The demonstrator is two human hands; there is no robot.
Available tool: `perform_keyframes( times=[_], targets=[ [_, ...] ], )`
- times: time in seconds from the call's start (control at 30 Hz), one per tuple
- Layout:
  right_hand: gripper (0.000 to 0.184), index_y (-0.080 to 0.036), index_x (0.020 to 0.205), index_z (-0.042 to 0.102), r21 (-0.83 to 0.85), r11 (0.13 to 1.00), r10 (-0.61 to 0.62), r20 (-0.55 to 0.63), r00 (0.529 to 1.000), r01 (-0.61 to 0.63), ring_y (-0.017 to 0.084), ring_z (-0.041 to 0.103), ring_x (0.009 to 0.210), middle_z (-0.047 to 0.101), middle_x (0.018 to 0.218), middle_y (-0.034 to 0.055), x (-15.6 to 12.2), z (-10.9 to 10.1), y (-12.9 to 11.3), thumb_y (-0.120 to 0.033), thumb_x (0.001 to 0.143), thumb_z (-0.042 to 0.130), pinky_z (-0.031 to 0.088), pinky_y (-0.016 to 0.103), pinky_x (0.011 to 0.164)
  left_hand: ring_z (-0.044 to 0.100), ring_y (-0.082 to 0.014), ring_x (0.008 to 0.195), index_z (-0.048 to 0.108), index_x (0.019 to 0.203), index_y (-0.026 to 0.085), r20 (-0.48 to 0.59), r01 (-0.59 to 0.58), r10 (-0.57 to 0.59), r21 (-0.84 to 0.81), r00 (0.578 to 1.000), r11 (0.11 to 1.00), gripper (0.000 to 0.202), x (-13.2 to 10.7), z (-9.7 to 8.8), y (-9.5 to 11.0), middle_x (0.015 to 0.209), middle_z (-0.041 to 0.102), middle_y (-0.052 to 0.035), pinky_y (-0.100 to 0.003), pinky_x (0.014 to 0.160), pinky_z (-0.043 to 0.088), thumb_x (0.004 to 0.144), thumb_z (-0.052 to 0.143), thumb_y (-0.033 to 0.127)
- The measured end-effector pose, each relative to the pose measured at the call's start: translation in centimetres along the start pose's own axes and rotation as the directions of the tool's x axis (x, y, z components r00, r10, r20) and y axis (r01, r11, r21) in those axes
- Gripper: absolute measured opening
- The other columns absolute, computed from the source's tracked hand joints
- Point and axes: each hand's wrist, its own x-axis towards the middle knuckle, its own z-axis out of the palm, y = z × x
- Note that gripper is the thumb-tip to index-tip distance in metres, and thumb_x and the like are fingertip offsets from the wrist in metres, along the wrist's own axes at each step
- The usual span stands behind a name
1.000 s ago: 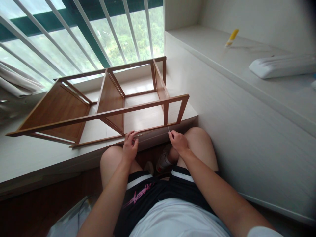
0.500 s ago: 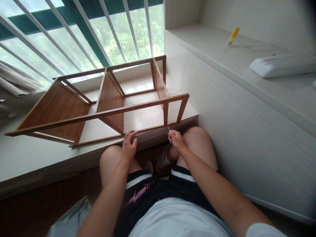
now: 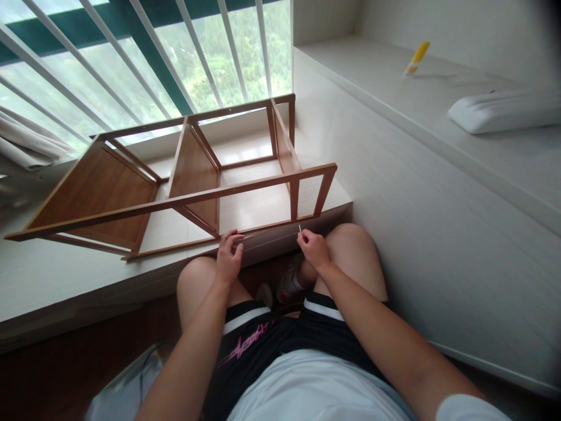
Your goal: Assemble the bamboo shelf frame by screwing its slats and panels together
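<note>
White window bars [image 3: 232, 47] cross the upper left of the head view, above a pale ledge [image 3: 52, 280] that runs to the centre. On this ledge lies a brown wooden shelf unit [image 3: 197, 169], tipped on its side from left of frame to centre, probably because the ledge bears its length and brings the lower rail [image 3: 263, 227] near the seated person's knees.

The left hand [image 3: 228, 254], at centre, has its fingers apart and loosely curled by that rail, perhaps to steady it; whether they touch it, I cannot tell. Its forearm rises from the lower left, wrist above the left knee.

Right of centre, the right hand [image 3: 313, 247] clamps thumb and fingertips together on a thin pale rod [image 3: 300, 228], seemingly pinched low to leave its tip free, pointing up just beside the rail. That forearm slants in from the lower right, knuckles upward.
</note>
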Motion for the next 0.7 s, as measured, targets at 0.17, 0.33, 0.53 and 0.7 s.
perform_keyframes(
  times=[0.17, 0.33, 0.53, 0.7],
  targets=[
    [0.028, -0.021, 0.067, 0.057, -0.126, 0.992, 0.008, 0.007, 1.0, -0.007, 0.017, 0.051, 0.061, 0.062, 0.065, 0.0046, 0.3, 0.2, -0.2, -0.035, 0.089, 0.047, 0.022, 0.03, 0.059, 0.055, -0.0227, 0.116, 0.065, 0.098, 0.02, -0.012, -0.036, 0.036, 0.008, 0.999, 0.999, 0.018, 0.0, 0.1, -0.1, 0.129, 0.054, -0.0077, -0.034, 0.086, 0.052, 0.086, 0.052, 0.022],
    [0.027, -0.02, 0.069, 0.057, -0.131, 0.991, 0.035, 0.02, 0.999, -0.032, 0.017, 0.051, 0.062, 0.063, 0.068, 0.006, 0.3, 0.3, -0.2, -0.034, 0.09, 0.048, 0.02, 0.031, 0.06, 0.056, -0.0222, 0.114, 0.066, 0.096, 0.021, -0.02, -0.04, 0.04, 0.001, 0.999, 0.999, 0.017, 0.0, 0.1, -0.3, 0.128, 0.055, -0.0072, -0.035, 0.086, 0.052, 0.086, 0.052, 0.02],
    [0.027, -0.021, 0.065, 0.05, 0.037, 0.996, 0.081, 0.036, 0.996, -0.082, 0.017, 0.048, 0.063, 0.055, 0.063, 0.0038, 0.4, 0.2, 0.0, -0.036, 0.087, 0.05, 0.021, 0.03, 0.061, 0.057, -0.0219, 0.11, 0.066, 0.094, 0.021, -0.017, -0.018, 0.018, -0.031, 1.0, 0.999, 0.015, -0.1, 0.1, -0.5, 0.129, 0.054, -0.0067, -0.034, 0.082, 0.053, 0.086, 0.053, 0.022],
    [0.038, -0.023, 0.061, 0.035, 0.356, 0.924, 0.095, 0.133, 0.987, -0.137, 0.013, 0.04, 0.051, 0.04, 0.054, -0.0028, 0.7, 1.0, 0.3, -0.046, 0.09, 0.043, 0.028, 0.026, 0.053, 0.06, -0.0218, 0.104, 0.066, 0.093, 0.02, -0.007, 0.001, -0.001, -0.037, 1.0, 0.999, 0.016, -0.1, 0.1, -0.8, 0.13, 0.054, -0.0074, -0.035, 0.079, 0.054, 0.086, 0.052, 0.022]
  ],
)
